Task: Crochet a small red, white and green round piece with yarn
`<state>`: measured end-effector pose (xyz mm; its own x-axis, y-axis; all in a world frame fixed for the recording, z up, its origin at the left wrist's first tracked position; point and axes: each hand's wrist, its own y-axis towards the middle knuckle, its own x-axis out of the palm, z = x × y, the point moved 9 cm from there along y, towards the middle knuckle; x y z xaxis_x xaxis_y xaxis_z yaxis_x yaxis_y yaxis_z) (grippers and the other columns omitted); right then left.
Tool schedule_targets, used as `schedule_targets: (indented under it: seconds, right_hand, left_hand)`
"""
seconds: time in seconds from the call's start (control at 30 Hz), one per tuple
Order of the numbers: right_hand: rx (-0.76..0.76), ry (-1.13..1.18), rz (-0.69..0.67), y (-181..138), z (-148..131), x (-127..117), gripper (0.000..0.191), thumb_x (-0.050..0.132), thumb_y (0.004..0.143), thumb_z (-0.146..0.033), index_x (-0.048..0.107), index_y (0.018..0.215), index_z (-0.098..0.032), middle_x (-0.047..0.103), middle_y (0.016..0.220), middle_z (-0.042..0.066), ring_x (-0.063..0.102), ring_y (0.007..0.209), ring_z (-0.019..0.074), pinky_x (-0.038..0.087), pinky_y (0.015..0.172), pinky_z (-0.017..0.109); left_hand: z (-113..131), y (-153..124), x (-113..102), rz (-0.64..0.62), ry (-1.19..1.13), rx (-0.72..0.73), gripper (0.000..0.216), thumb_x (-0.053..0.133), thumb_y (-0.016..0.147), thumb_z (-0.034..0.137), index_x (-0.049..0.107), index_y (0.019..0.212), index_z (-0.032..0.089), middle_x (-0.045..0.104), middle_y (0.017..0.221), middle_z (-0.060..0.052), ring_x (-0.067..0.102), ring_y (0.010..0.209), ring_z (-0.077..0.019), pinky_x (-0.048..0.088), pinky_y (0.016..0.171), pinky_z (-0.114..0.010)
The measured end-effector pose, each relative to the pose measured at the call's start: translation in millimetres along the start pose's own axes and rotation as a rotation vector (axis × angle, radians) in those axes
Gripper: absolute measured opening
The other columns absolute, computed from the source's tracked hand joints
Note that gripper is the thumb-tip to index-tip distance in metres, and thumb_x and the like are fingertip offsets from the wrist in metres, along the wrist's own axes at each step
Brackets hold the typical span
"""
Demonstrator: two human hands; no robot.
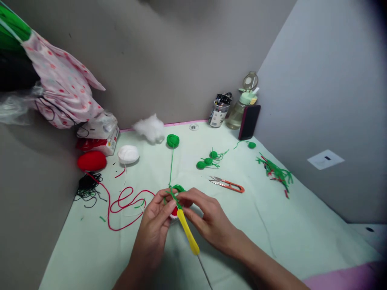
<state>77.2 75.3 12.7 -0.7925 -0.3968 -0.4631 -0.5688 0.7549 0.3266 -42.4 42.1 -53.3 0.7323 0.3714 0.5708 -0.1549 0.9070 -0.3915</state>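
Note:
My left hand (155,225) pinches a small red and green crocheted piece (174,209) low in the middle of the table. My right hand (208,219) grips a crochet hook with a yellow handle (188,233), its tip at the green stitches. A strand of green yarn (171,165) runs from the piece up to a green yarn ball (173,140). Both hands are closed around what they hold.
Orange thread snips (227,184) lie right of the hands. Red yarn ball (91,160), white yarn ball (128,154), loose red strand (127,201), black thread tangle (87,187), stuffing (149,128), small green crocheted balls (208,161), yarn scraps (276,172), a jar (219,110), a bottle (242,106) and a phone (249,121) surround them.

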Motion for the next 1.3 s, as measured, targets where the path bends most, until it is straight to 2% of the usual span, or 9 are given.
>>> schedule_targets:
  seconds: [0.23,0.33,0.43,0.57,0.67,0.87,1.13,1.23,1.3]
  right_hand:
    - [0.046,-0.071,0.058,1,9,-9,0.014,0.06,0.103,-0.02,0.071,0.094,-0.021,0.074,0.083,0.003,0.069,0.073,0.0155,0.056,0.069,0.026]
    - [-0.053,-0.334,0.155,-2,0,-19,0.016,0.058,0.103,-0.017,0.07,0.111,-0.02,0.076,0.094,0.008,0.072,0.08,0.0205,0.059,0.073,0.032]
    - [-0.27,-0.422,0.11,-9,-22,-11,0.039,0.057,0.102,-0.018,0.059,0.141,-0.021,0.075,0.117,0.015,0.074,0.102,0.0251,0.063,0.084,0.037]
    - [-0.437,-0.409,0.102,-18,-44,-8,0.034,0.059,0.102,-0.018,0.065,0.136,-0.021,0.077,0.113,0.014,0.074,0.099,0.0228,0.064,0.081,0.034]
    - [-0.312,-0.188,0.199,-15,-39,-25,0.027,0.058,0.104,-0.016,0.071,0.127,-0.02,0.077,0.107,0.012,0.075,0.094,0.0196,0.063,0.079,0.03]
    - [0.072,0.438,0.283,-8,0,-37,0.018,0.075,0.096,-0.041,0.082,0.101,-0.025,0.077,0.09,0.005,0.073,0.079,0.0179,0.062,0.071,0.03]
    - [0.149,0.405,0.335,-11,10,-36,0.004,0.083,0.088,-0.028,0.084,0.09,-0.025,0.077,0.082,0.004,0.069,0.074,0.0181,0.057,0.067,0.03]
    - [0.195,0.475,0.392,-13,18,-39,0.003,0.084,0.085,-0.026,0.083,0.087,-0.024,0.076,0.078,0.003,0.068,0.071,0.0169,0.055,0.062,0.028]
    - [0.19,0.508,0.42,-14,19,-40,0.002,0.084,0.084,-0.023,0.083,0.086,-0.024,0.075,0.077,0.002,0.068,0.07,0.0163,0.054,0.06,0.027]
  left_hand:
    - [2,-2,3,-0.048,0.086,-0.025,0.037,0.097,0.071,0.029,0.079,0.101,0.019,0.071,0.086,-0.001,0.065,0.081,-0.0148,0.053,0.075,-0.022]
    - [2,-2,0,0.011,0.064,-0.028,0.04,0.097,0.07,0.031,0.079,0.105,0.019,0.075,0.095,-0.004,0.067,0.087,-0.0164,0.053,0.078,-0.023]
    - [3,-2,-5,0.081,0.013,-0.004,0.049,0.098,0.068,0.033,0.079,0.11,0.019,0.077,0.109,-0.007,0.069,0.096,-0.0194,0.055,0.083,-0.026]
    - [4,-4,-3,0.085,0.024,0.024,0.048,0.096,0.071,0.033,0.079,0.114,0.021,0.074,0.103,-0.004,0.069,0.093,-0.0173,0.055,0.082,-0.025]
    - [5,-6,7,0.001,0.051,0.051,0.051,0.095,0.073,0.029,0.078,0.121,0.025,0.069,0.094,0.0,0.068,0.091,-0.0148,0.055,0.085,-0.024]
    - [4,-9,21,-0.13,0.114,0.07,0.063,0.092,0.078,0.023,0.071,0.137,0.029,0.071,0.102,-0.002,0.068,0.099,-0.018,0.054,0.094,-0.028]
    - [5,-12,21,-0.081,0.109,0.126,0.069,0.09,0.079,0.022,0.067,0.144,0.03,0.071,0.096,-0.001,0.067,0.096,-0.0162,0.054,0.093,-0.026]
    - [3,-9,23,-0.109,0.176,0.103,0.072,0.093,0.076,0.023,0.067,0.144,0.027,0.071,0.092,-0.001,0.066,0.075,-0.0114,0.054,0.066,-0.018]
    - [-2,-8,23,-0.123,0.208,0.031,0.074,0.093,0.077,0.028,0.065,0.146,0.026,0.071,0.09,0.0,0.053,0.049,-0.0046,0.039,0.041,-0.015]
